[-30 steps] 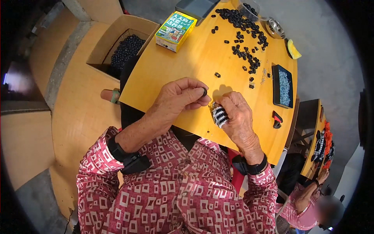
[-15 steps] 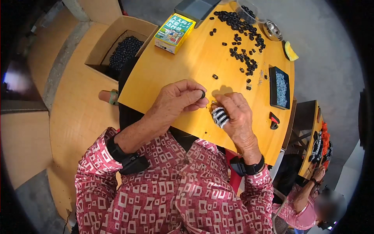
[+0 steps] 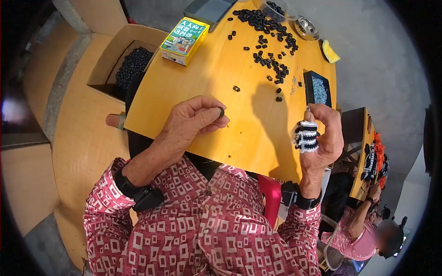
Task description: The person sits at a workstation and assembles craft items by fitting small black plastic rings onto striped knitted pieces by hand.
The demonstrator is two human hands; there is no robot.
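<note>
Between its thumb and fingers, my left hand [image 3: 191, 120] pinches a small black round part [image 3: 221, 112] above the near half of the table. My right hand [image 3: 330, 138] is off to the right, its thumb wrapped in a black-and-white striped knitted cover [image 3: 307, 137]. Thumb and forefinger meet at the near edge of a black tray [image 3: 307, 87] of tiny pale-blue pieces [image 3: 318, 89]. A small shiny bit shows at those fingertips, too small to name. One loose black part [image 3: 236, 89] lies beyond my left hand.
Many black parts [image 3: 262, 20] are strewn over the far table beside a clear tub [image 3: 286, 10], metal bowl [image 3: 305, 28] and yellow wedge [image 3: 330, 51]. At left are a yellow-green carton [image 3: 185, 42], grey tray [image 3: 202, 13] and cardboard box [image 3: 103, 76]. Another person [image 3: 354, 230] sits at right.
My right hand has moved right, away from my left hand, to the black tray's near edge. It now covers the red-and-black tool seen there before. My left hand still pinches the black part.
</note>
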